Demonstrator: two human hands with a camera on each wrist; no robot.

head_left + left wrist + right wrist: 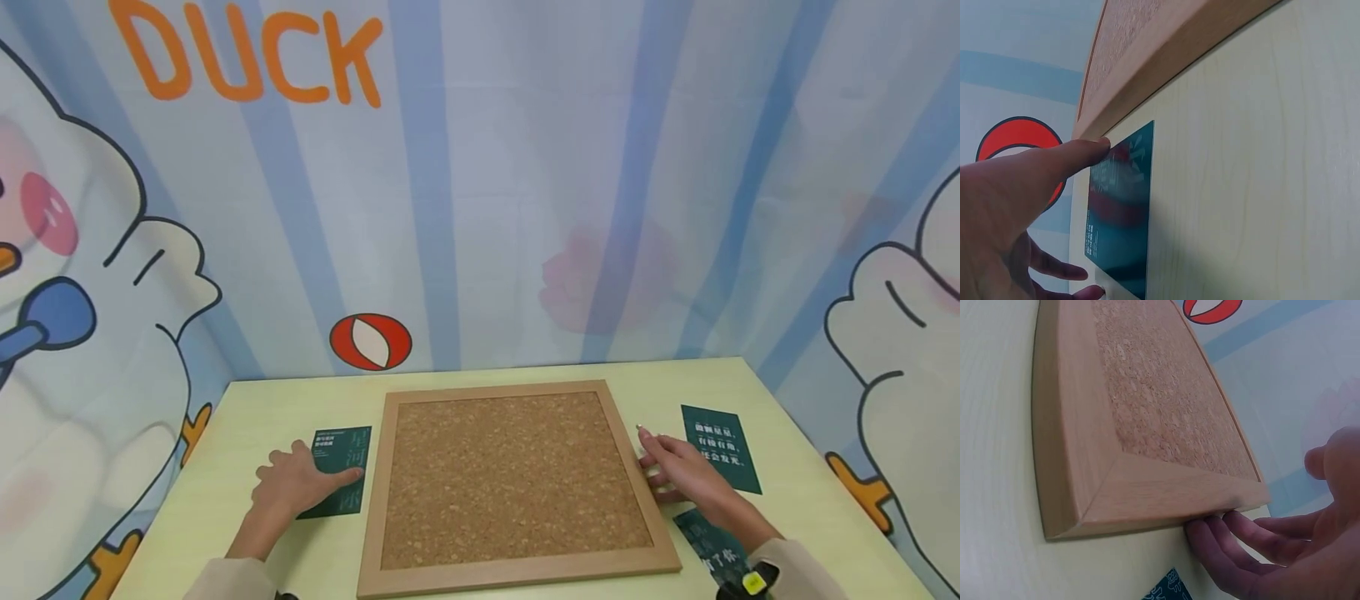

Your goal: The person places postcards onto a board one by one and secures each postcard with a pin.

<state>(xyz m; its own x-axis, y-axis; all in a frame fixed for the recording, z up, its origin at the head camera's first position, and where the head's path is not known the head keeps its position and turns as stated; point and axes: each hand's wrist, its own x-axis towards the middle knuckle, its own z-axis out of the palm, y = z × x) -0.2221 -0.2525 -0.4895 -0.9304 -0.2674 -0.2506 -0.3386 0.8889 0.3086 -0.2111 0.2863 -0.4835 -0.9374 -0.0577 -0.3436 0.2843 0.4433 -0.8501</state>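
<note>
A cork board (510, 475) with a light wooden frame lies flat on the table. To its left, my left hand (291, 485) hovers at a dark green printed card (347, 457), thumb stretched across it and fingers spread. In the left wrist view the thumb tip (1099, 150) overlaps the card's edge near the frame. My right hand (684, 477) is at the board's right side, and in the right wrist view its fingertips (1200, 532) are right at the frame's outer edge. The fingers there are loosely bent, the thumb apart from the frame.
Two more dark green cards with white writing lie to the right: one card (723, 450) beyond the right hand, another card (708, 542) partly under the right wrist. The pale table (300, 400) backs onto a striped blue curtain (487, 208) with duck drawings.
</note>
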